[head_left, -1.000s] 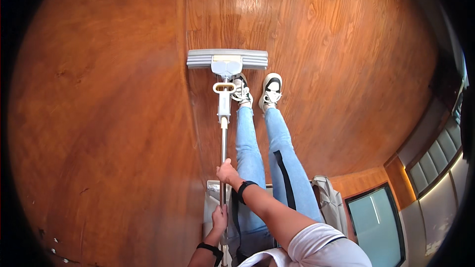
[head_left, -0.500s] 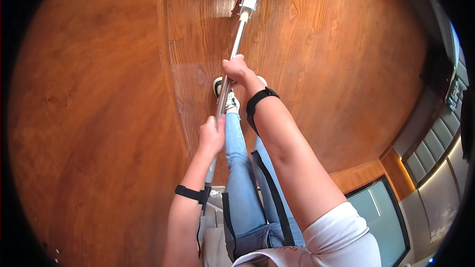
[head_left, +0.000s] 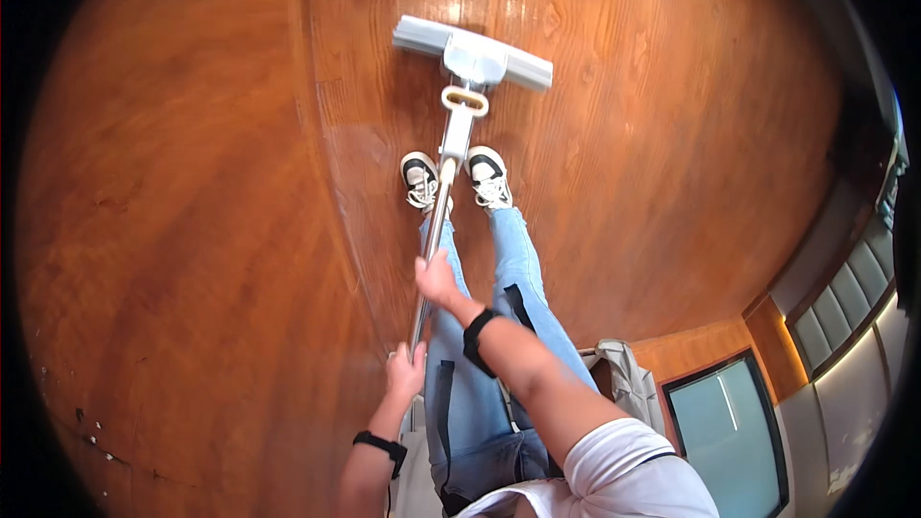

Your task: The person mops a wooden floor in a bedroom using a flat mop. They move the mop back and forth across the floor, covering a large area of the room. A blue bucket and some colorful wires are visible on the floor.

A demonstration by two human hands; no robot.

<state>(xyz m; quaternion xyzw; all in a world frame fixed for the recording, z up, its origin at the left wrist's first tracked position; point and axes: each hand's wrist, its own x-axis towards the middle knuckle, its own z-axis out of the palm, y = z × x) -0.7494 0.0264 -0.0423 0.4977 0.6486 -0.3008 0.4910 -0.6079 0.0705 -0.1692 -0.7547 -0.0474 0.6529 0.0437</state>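
You had both hands on a mop: your right hand (head_left: 436,278) was clamped round the metal pole (head_left: 440,211), and your left hand (head_left: 406,371), at about seven o'clock from it, was closed round the same pole lower down. The mop head (head_left: 475,58) lay just past twelve o'clock from your right hand, over the wood-patterned floor (head_left: 662,134). Its bar was tilted, one end toward half past nine and the other toward half past three. The pole ran between your left shoe (head_left: 419,180), near seven o'clock from the head, and your right shoe (head_left: 487,177), near six.

You seemed to be partway through a mopping stroke, probably on the pull toward your feet. The next move would have called for keeping both grips firm, squaring the bar and steering it clear of your toes. How hard the head pressed on the floor, I could not tell.

Half a second earlier, the head had been out at the twelve o'clock edge of your view, partly cut off, with your arms stretched further; by this moment it had come back whole into sight, and both shoes showed clearly. A second earlier, it had sat nearer your shoes, its bar almost level.
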